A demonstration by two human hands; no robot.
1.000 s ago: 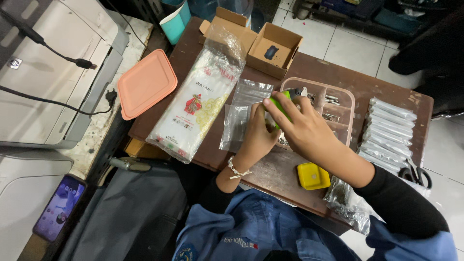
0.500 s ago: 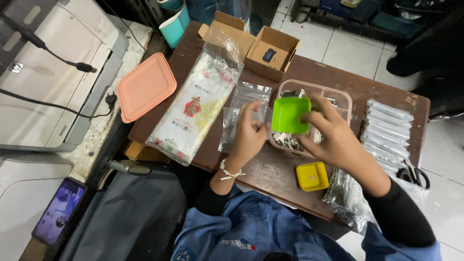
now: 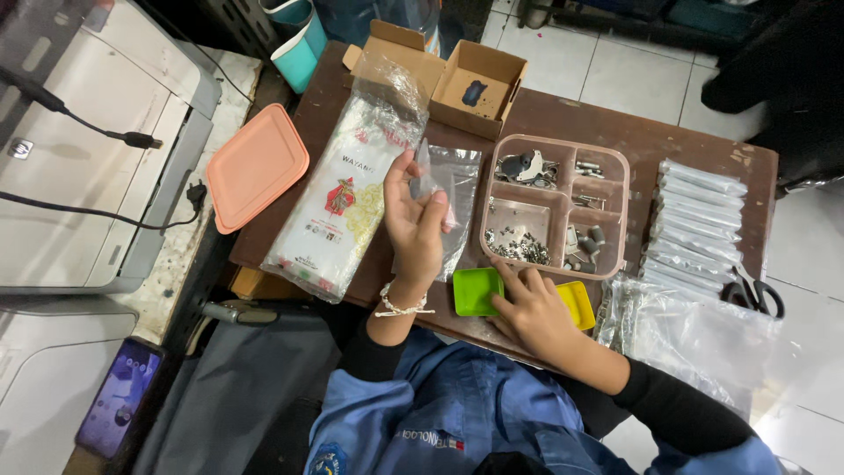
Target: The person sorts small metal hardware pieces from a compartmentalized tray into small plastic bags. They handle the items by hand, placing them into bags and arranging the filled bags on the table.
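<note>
Centrally, clear bag point(image 3: 437, 189) in left hand point(image 3: 413, 230)

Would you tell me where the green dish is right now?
The green dish sits at the table's near edge, under the right hand, beside the yellow dish.

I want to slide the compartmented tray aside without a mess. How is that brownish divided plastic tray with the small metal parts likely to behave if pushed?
The brownish divided plastic tray looks rigid and low, so it should slide flat on the wooden table rather than tip. Its small loose metal screws will probably shift or rattle within their compartment. The walls look tall enough to contain them if pushed gently.
</note>
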